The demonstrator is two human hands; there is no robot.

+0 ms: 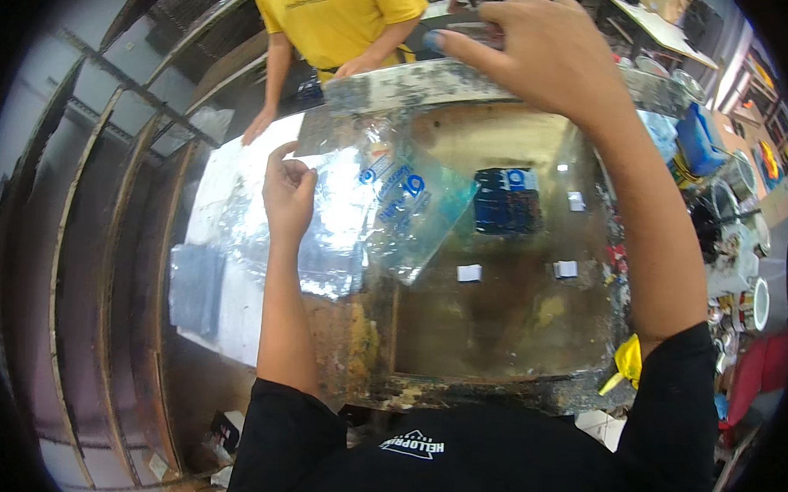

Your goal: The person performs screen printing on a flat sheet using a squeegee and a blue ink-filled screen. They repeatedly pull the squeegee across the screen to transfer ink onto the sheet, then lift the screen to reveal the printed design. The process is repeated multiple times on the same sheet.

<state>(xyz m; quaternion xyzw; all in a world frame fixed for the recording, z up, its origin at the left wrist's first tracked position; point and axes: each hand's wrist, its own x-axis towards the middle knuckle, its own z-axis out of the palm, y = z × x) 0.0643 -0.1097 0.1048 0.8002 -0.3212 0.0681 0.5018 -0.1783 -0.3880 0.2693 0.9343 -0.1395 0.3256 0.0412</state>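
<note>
My left hand (289, 196) is closed, thumb and fingers curled at the left edge of a clear plastic bag (394, 213) with blue print. The bag is tilted and shiny, and it overlaps the left part of a wood-framed panel (496, 325). On the panel lies a dark blue inked patch (508, 203) with several small white pieces (469, 273) around it. My right hand (552, 55) is raised over the panel's far rail (436, 91). Its thumb, stained blue at the tip, stretches away from the fingers, and I see nothing held in it.
Clear bags lie on a white surface at left, with a stack of grey sheets (196, 288). Across from me stands a person in a yellow shirt (338, 19), hands near the table edge. Tall racks (104, 233) rise at left. Cans (756, 301) and a yellow cloth-like item (624, 363) are at right.
</note>
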